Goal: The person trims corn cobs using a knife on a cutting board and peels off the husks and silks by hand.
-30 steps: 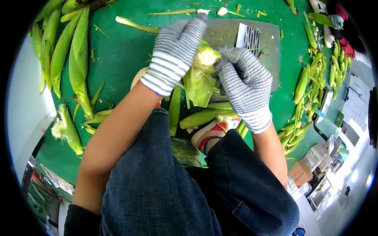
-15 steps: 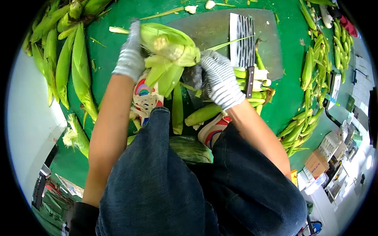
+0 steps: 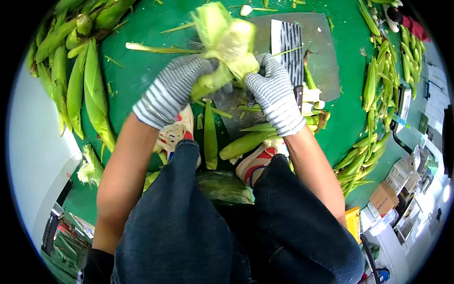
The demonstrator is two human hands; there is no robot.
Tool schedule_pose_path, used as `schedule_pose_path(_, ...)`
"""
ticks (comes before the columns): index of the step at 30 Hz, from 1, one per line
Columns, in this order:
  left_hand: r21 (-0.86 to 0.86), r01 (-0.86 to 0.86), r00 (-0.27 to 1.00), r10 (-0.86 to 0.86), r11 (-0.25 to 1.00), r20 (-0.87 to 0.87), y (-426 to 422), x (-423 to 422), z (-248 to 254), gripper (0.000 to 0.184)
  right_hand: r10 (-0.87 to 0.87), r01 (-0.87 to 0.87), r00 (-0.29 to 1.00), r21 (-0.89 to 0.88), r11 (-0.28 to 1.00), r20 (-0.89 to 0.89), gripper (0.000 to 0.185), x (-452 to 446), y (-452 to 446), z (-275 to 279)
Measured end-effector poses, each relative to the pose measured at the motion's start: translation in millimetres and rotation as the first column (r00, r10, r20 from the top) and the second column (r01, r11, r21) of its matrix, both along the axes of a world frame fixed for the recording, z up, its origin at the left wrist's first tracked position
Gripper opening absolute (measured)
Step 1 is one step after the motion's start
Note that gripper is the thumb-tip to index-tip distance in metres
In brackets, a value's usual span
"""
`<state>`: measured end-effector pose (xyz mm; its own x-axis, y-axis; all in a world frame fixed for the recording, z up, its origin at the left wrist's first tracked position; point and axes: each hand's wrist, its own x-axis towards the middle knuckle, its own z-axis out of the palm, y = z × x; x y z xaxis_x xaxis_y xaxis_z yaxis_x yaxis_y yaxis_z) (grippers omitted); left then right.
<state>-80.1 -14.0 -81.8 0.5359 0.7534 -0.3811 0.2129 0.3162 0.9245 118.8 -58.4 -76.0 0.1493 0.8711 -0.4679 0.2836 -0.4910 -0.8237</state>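
Note:
Both my hands wear grey-and-white striped gloves. Between them is an ear of corn [image 3: 231, 45] with pale green husk leaves spread outward, slightly blurred. My left hand [image 3: 182, 87] is closed around its lower left side. On the right side, my right hand [image 3: 272, 92] pinches the husk near the base. A cleaver [image 3: 287, 52] with a brown handle lies on the grey cutting board [image 3: 321, 61], right of my right hand. Cut corn stalk ends [image 3: 312, 102] lie beside the handle. A loose husk leaf [image 3: 210, 137] rests between my shoes.
Unhusked corn [image 3: 97, 90] is heaped at the left on the green floor [image 3: 142, 28]. More husks and ears [image 3: 373, 90] lie along the right. My shoes [image 3: 257, 161] flank a plastic-wrapped bundle [image 3: 224, 184]. A cardboard box [image 3: 383, 196] stands at far right.
The corn has turned and risen, its husk leaves now pointing up rather than hanging down. My left hand has moved lower and to the right around it; my right hand stays close by.

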Motion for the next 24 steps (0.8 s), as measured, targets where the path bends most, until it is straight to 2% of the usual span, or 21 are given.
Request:
schedule_pose_path(2, 0.039, 0.053, 0.997, -0.050, 0.998, -0.063, -4, 23, -2, 0.027, 0.020, -0.027, 0.984, 0.041, 0.999, 0.179, 0.030, 14, 1, -8)
schedule_pose_path(3, -0.344, -0.096, 0.994, 0.111, 0.934, 0.023, -11, 35, -1, 0.028, 0.086, -0.068, 0.969, -0.087, 0.994, 0.232, 0.031, 24, 2, -13)
schedule_pose_path(4, -0.329, -0.175, 0.966, 0.227, 0.928, 0.125, -25, 44, -8, 0.028, 0.160, -0.101, 0.948, -0.218, 0.971, 0.274, 0.031, 34, 4, -16)
schedule_pose_path(5, -0.326, -0.126, 0.968, 0.189, 0.937, 0.168, -30, 47, -13, 0.027, 0.299, -0.313, 0.889, -0.016, 0.949, 0.347, 0.028, 42, -2, -20)
schedule_pose_path(6, -0.315, -0.074, 0.967, 0.146, 0.946, 0.211, -33, 49, -19, 0.026, 0.375, -0.499, 0.803, 0.179, 0.848, 0.463, 0.027, 49, -7, -23)
schedule_pose_path(7, -0.403, -0.020, 0.983, 0.093, 0.915, 0.161, -33, 50, -32, 0.036, 0.629, -0.650, 0.565, -0.182, 0.738, 0.534, 0.023, 62, -17, -31)
schedule_pose_path(8, -0.401, -0.011, 0.978, 0.093, 0.916, 0.186, -39, 51, -43, 0.036, 0.837, -0.668, 0.286, -0.529, 0.524, 0.467, 0.020, 69, -25, -32)
schedule_pose_path(10, -0.403, 0.018, 0.968, 0.085, 0.915, 0.235, -51, 54, -62, 0.035, 0.916, -0.745, 0.301, -0.534, 0.399, 0.263, 0.022, 68, -42, -38)
schedule_pose_path(11, -0.497, 0.065, 0.954, 0.093, 0.865, 0.286, -46, 51, -65, 0.036, 0.944, -0.866, 0.038, -0.461, 0.194, 0.327, 0.022, 65, -42, -43)
schedule_pose_path(12, -0.552, 0.068, 0.925, 0.156, 0.831, 0.348, -43, 47, -65, 0.037, 0.899, -0.897, 0.041, -0.381, 0.225, 0.436, 0.020, 60, -49, -42)
schedule_pose_path(14, -0.704, 0.151, 0.872, 0.242, 0.694, 0.426, -30, 34, -61, 0.024, 0.960, -0.887, -0.146, -0.462, -0.019, 0.241, 0.024, 42, -31, -30)
schedule_pose_path(15, -0.789, 0.144, 0.822, 0.372, 0.597, 0.432, -28, 28, -64, 0.022, 0.973, -0.871, 0.016, -0.474, 0.127, 0.231, 0.024, 35, -20, -21)
schedule_pose_path(18, -0.895, 0.053, 0.777, 0.544, 0.444, 0.316, -26, 24, -53, 0.028, 0.876, -0.774, 0.416, -0.411, 0.481, 0.243, 0.027, 32, -20, -22)
schedule_pose_path(21, -0.881, 0.135, 0.717, 0.569, 0.453, 0.402, -18, 34, -39, 0.036, 0.932, -0.763, 0.263, -0.538, 0.359, 0.249, 0.027, 25, 4, 3)
schedule_pose_path(22, -0.899, 0.175, 0.665, 0.625, 0.401, 0.408, -16, 35, -43, 0.040, 0.944, -0.760, 0.220, -0.564, 0.323, 0.246, 0.027, 25, 14, 15)
schedule_pose_path(24, -0.914, 0.268, 0.551, 0.729, 0.305, 0.405, -12, 35, -59, 0.047, 0.931, -0.637, 0.324, -0.688, 0.348, 0.170, 0.028, 26, 6, -3)
